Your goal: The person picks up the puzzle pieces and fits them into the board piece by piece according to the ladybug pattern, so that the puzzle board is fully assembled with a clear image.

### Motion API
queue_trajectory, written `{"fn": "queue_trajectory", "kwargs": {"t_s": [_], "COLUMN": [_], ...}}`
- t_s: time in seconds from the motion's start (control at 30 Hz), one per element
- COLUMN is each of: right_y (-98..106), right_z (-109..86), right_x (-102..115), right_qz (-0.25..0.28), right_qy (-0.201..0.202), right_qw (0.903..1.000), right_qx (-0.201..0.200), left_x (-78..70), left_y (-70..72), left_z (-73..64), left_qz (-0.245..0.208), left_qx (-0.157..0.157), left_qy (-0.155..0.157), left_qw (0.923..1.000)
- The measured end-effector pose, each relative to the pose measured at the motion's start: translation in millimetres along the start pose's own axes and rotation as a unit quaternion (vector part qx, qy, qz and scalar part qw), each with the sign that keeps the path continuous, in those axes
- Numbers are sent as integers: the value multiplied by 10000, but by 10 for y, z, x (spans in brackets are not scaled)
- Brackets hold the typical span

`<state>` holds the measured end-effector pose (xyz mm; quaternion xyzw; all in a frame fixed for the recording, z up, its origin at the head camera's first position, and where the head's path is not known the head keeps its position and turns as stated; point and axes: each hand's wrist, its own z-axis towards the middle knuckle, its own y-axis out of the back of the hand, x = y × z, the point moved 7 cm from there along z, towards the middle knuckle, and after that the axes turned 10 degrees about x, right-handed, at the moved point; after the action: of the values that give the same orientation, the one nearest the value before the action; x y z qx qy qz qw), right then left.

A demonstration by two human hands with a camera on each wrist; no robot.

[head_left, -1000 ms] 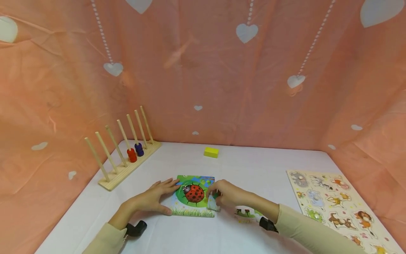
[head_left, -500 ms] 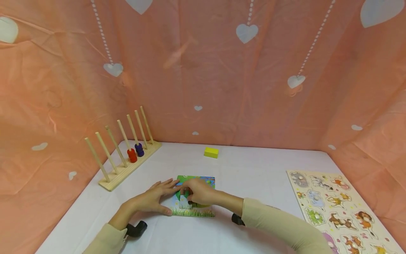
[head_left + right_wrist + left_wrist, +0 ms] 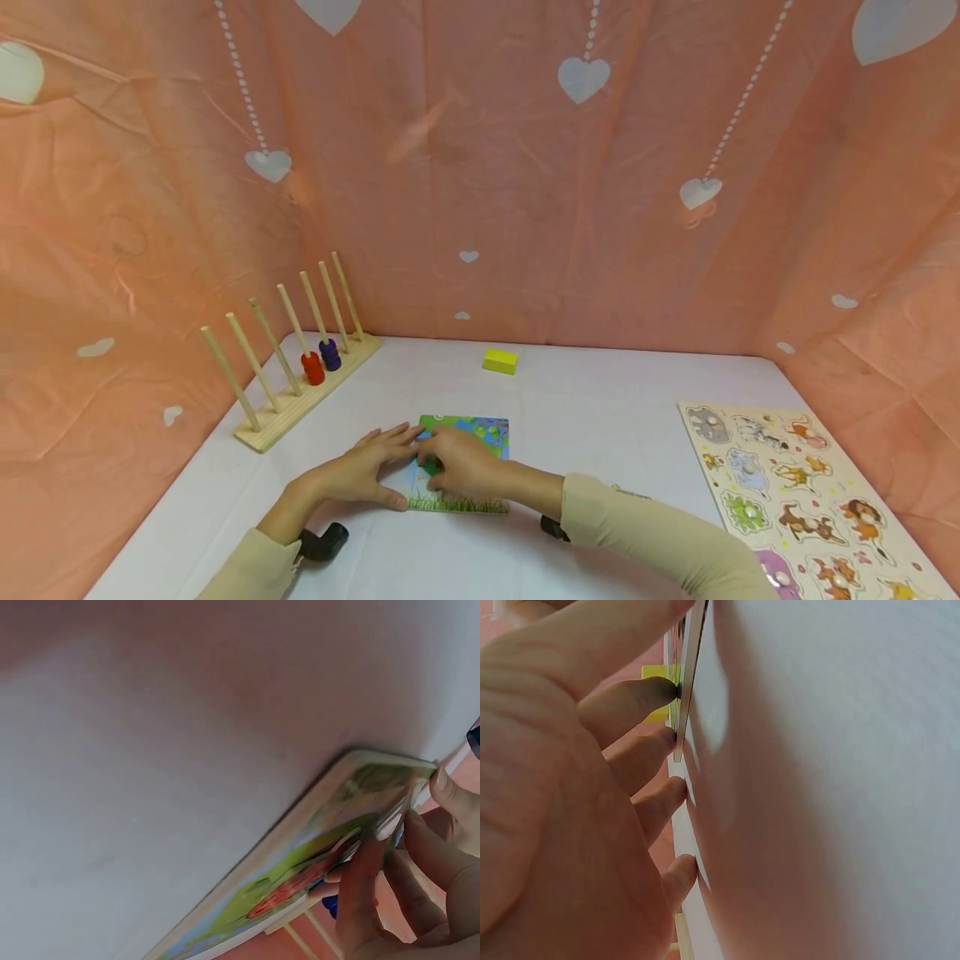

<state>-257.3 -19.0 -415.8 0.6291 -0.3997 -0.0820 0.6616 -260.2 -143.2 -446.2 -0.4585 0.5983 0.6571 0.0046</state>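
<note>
A square ladybug puzzle board [image 3: 491, 505] lies flat on the white table, green and blue with a grass border. My left hand [image 3: 371, 471] is spread at its left side, fingertips and thumb touching that edge; the left wrist view shows the fingertips along the board's side [image 3: 690, 682]. Over the board's left half, my right hand [image 3: 465, 467] bends down and hides most of the ladybug. Between its thumb and fingers, the right wrist view shows a pale puzzle piece [image 3: 393, 823] pinched close over the board. Part of the red ladybug [image 3: 289, 889] shows beside those fingers.
At the back left stands a wooden peg rack [image 3: 300, 404] with red and purple beads. A yellow block [image 3: 500, 361] sits behind the board. An animal peg puzzle [image 3: 806, 492] lies on the right. Something small and printed [image 3: 632, 492] peeks out behind the right sleeve.
My right hand has carried the puzzle piece from the board's right edge across to its left half, then a bit further left. The left hand has stayed in place.
</note>
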Motion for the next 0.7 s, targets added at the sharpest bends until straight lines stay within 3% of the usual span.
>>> {"fn": "queue_trajectory", "kwargs": {"t_s": [0.1,0.4,0.7], "right_y": [-12,-21,24], "right_z": [2,-11,-57], "right_x": [27,36,6], "right_qz": [-315,-547,-156], "right_qy": [-143,-242,133], "right_qw": [9994,9981,9996], "right_qx": [-15,-146,-219], "left_x": [-2,-2,-14], "left_y": [-1,-4,8], "left_z": [-1,0,-4], "left_qz": [18,2,-3], "left_qx": [-21,-4,14], "left_qy": [-12,30,32], "left_qw": [10000,10000,10000]}}
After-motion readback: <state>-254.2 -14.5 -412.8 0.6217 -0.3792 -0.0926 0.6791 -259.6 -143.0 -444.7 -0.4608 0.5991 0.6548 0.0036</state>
